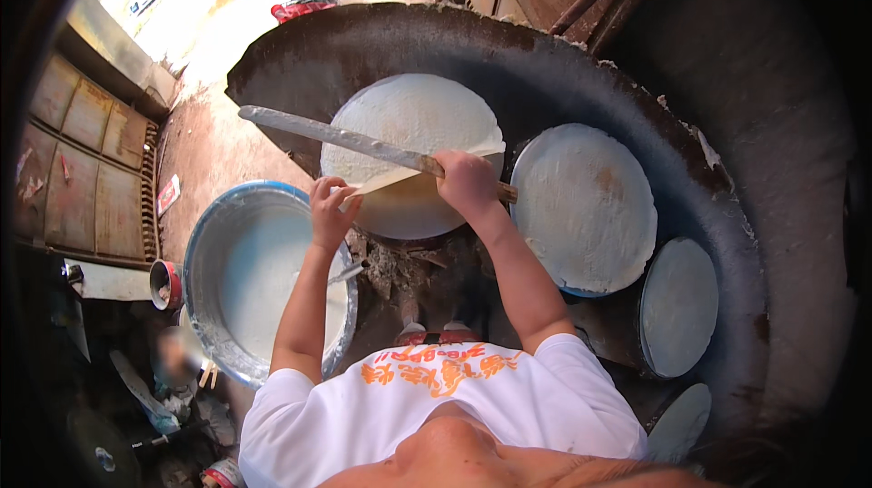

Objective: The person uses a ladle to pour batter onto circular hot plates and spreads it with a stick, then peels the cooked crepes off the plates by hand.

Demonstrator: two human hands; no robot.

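In front of me is a round griddle (409,215) with a thin pale pancake (409,111) spread over its far part. The pancake's near edge is lifted and folded back, baring the griddle's near side. My left hand (331,209) pinches that raised edge at the griddle's left rim, thumb and fingers together. My right hand (467,184) is closed around the handle part of a long flat wooden stick (318,131). The stick slants over the pancake, its batter-coated blade pointing far left beyond the griddle. Where stick and pancake meet under my right hand is partly hidden.
At left stands a blue-rimmed tub (195,243) holding white batter, with a ladle handle (351,272) over its right rim. More coated griddles (586,206) (678,306) line the right. A curved metal wall (545,56) rises behind them. A red can (165,284) sits left.
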